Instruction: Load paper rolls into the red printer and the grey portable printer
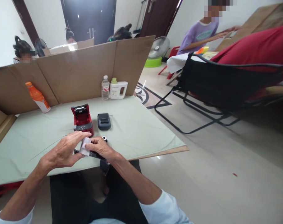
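Near the front edge of the table (pixel 127 149), both hands meet around a small white piece (pixel 84 146), paper or film by its look. My left hand (pixel 65 151) curls round its left side, fingers over the top and thumb below. My right hand (pixel 102 148) pinches its right side, thumb lying on it. A dark strip or flat part (pixel 94 154) shows under the right fingers; its kind is unclear. Just behind the right hand lies a small white roll (pixel 104 137) with a dark core. Beyond the hands stands a red and black label printer (pixel 83 121), lid raised.
A dark grey portable printer (pixel 104 121) sits beside the red one. Along the cardboard screen (pixel 85 68) stand an orange bottle (pixel 38 97), a clear water bottle (pixel 105 88) and a white jug (pixel 118 89). At right are a black folding chair (pixel 213 84) and a person in purple (pixel 197 35).
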Demonstrator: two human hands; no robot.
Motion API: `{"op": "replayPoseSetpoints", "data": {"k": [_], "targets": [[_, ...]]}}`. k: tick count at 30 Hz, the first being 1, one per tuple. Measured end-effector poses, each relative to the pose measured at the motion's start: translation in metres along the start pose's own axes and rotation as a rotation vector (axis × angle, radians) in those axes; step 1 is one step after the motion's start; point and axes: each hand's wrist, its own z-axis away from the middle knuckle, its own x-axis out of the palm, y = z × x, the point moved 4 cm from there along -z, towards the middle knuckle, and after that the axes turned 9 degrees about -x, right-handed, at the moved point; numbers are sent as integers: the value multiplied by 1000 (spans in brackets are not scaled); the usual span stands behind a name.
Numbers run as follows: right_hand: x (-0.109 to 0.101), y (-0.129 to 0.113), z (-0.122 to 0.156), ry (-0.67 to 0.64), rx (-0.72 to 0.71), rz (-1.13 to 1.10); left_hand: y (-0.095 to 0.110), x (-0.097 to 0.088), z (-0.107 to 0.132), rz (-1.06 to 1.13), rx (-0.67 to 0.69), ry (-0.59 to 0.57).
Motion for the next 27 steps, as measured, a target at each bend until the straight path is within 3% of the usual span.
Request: {"op": "replayPoseSetpoints", "data": {"k": [3, 8, 13, 17, 23, 27], "targets": [[2, 3, 1, -15, -3, -48, -1, 1, 2, 41, -16, 26], [4, 11, 2, 16, -21, -131, -24, 18, 8, 255, -100, 119], [6, 20, 6, 64, -10, -159, -36, 26, 12, 391, -139, 117], [7, 26, 4, 168, 18, -161, -33, 27, 18, 223, -113, 147], [9, 37, -14, 326, -26, -200, -34, 36, 26, -149, -41, 386], [10, 42, -30, 374, -62, -224, -44, 39, 22, -236, -61, 455]]}}
